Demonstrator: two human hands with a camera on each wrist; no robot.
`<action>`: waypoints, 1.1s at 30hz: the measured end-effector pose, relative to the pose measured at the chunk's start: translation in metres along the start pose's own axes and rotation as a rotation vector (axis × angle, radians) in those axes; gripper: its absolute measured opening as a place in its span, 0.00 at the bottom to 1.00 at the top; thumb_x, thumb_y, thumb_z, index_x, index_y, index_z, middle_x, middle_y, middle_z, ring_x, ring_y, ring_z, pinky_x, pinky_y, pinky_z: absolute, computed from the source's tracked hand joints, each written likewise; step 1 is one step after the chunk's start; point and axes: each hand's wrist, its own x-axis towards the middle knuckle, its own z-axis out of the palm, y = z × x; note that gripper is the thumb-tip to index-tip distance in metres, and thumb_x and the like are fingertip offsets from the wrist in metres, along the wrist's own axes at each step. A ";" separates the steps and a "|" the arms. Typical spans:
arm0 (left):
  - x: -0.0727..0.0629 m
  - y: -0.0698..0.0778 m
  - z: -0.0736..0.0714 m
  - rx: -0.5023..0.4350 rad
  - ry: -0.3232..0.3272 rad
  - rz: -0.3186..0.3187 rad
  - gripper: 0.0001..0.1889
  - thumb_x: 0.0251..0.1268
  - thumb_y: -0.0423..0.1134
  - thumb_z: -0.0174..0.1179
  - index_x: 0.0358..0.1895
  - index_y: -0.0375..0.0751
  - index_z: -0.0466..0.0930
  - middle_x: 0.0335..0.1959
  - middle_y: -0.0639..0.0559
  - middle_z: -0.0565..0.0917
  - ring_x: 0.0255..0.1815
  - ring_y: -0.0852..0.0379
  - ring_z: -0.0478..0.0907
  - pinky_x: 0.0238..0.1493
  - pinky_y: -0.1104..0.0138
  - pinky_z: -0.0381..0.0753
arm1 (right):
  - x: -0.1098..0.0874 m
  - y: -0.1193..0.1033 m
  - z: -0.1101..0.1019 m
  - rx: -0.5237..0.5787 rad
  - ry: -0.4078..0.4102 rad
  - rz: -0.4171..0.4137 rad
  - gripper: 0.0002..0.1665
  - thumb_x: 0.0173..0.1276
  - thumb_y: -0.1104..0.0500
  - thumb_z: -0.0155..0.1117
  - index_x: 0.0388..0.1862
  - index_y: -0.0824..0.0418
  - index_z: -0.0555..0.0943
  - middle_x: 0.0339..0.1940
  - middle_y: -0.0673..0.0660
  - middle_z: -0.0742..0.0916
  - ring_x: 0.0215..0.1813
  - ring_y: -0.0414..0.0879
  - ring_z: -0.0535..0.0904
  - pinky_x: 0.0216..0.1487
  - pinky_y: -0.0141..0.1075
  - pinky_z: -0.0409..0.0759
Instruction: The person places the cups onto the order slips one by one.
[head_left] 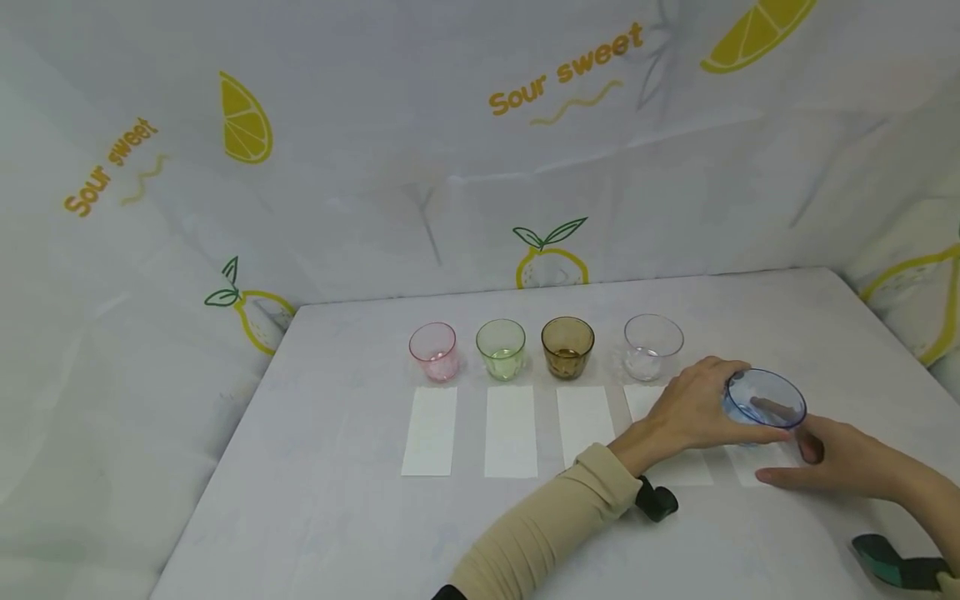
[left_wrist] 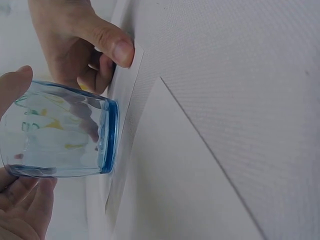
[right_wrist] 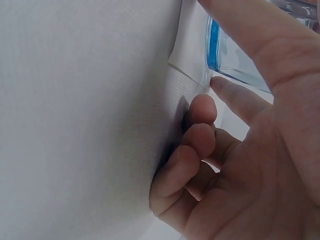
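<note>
My left hand (head_left: 693,408) grips a blue glass (head_left: 767,402), thumb on one side and fingers on the other. In the left wrist view the glass (left_wrist: 65,132) has its base close over a white paper strip (left_wrist: 126,82). My right hand (head_left: 851,458) is beside the glass, thumb and index finger spread apart, thumb tip at the strip's edge. The index fingertip (right_wrist: 217,84) lies near the glass base in the right wrist view, and the other fingers (right_wrist: 182,165) curl loosely against the table.
Pink (head_left: 433,352), green (head_left: 501,350), brown (head_left: 567,348) and clear (head_left: 652,346) glasses stand in a row at the back. White paper strips (head_left: 430,432) lie in a row before them. A printed white curtain (head_left: 360,167) hangs behind the table (head_left: 315,467).
</note>
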 end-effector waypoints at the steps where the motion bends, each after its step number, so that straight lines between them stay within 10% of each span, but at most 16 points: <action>1: 0.000 0.000 0.000 0.003 0.000 0.000 0.41 0.50 0.66 0.74 0.69 0.59 0.74 0.58 0.70 0.79 0.55 0.79 0.72 0.47 0.89 0.65 | -0.001 0.000 0.000 0.005 0.006 -0.011 0.35 0.59 0.46 0.78 0.50 0.68 0.72 0.27 0.50 0.70 0.28 0.34 0.60 0.26 0.33 0.57; 33: 0.000 -0.002 0.002 0.014 -0.023 -0.012 0.44 0.51 0.67 0.73 0.72 0.59 0.71 0.62 0.70 0.77 0.56 0.79 0.72 0.48 0.89 0.66 | -0.001 0.001 0.003 0.025 0.011 -0.028 0.32 0.62 0.49 0.77 0.50 0.68 0.71 0.27 0.50 0.69 0.27 0.33 0.59 0.26 0.33 0.57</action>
